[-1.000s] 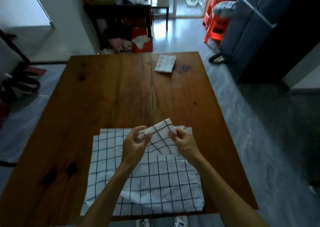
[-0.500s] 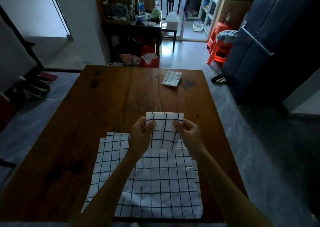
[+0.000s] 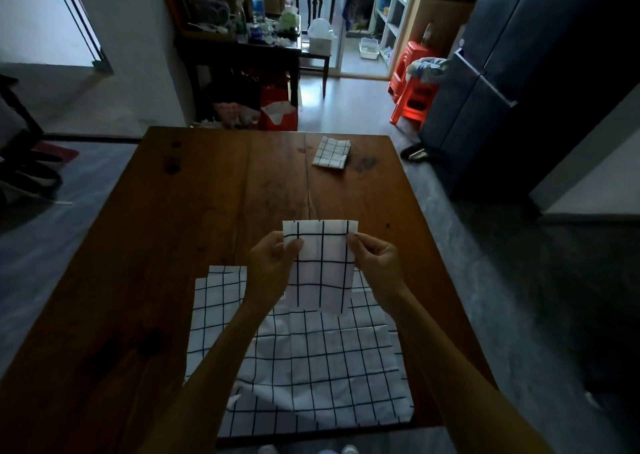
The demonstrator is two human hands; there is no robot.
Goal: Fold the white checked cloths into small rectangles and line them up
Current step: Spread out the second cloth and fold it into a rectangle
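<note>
1. The left hand (image 3: 273,266) is wearing no glove, ring or band that the head view shows.
2. The right hand (image 3: 375,263) is likewise showing bare, with short nails just visible at its fingertips (image 3: 352,242).
3. Behind the fingers, both wrists are showing no watch or bracelet.
4. Further back from the fingers, both forearms are running bare to the bottom of the frame, with no sleeve edge showing anywhere along them.
</note>
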